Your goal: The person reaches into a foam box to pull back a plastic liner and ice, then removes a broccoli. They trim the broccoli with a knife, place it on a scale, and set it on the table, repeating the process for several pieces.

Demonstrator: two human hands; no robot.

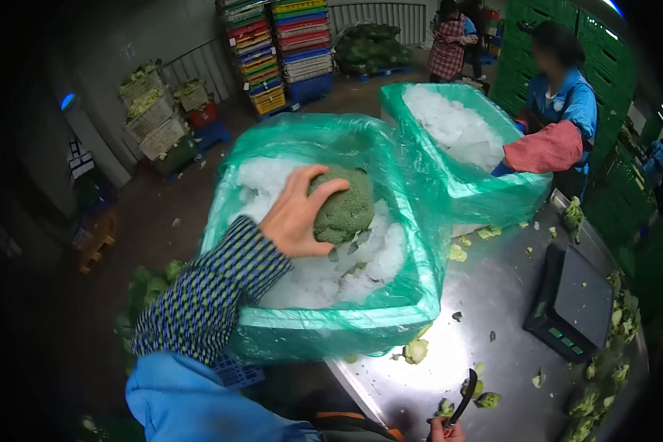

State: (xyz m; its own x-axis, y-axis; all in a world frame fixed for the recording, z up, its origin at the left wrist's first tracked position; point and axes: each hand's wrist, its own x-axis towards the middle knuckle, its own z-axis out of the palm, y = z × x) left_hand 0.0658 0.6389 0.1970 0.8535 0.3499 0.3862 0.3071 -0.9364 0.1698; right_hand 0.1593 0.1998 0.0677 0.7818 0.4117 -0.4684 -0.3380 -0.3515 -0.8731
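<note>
My left hand (293, 215), in a checked sleeve cover, is closed around a broccoli head (348, 206). It holds the broccoli over a box lined with green plastic film (324, 318), and crushed ice (295, 283) fills the box below. Some leafy bits lie on the ice just under the broccoli. At the bottom edge of the view my right hand (447, 429) grips a knife (465, 398) with a dark curved blade pointing up. Broccoli trimmings (488, 400) lie on the metal table close to the blade.
A metal table (486, 295) carries a black scale (573, 302) and scattered trimmings. Behind stands a second film-lined ice box (457, 121), where a co-worker (560, 110) reaches in. Stacked crates (299, 44) rise at the back; another person (448, 44) stands farther off.
</note>
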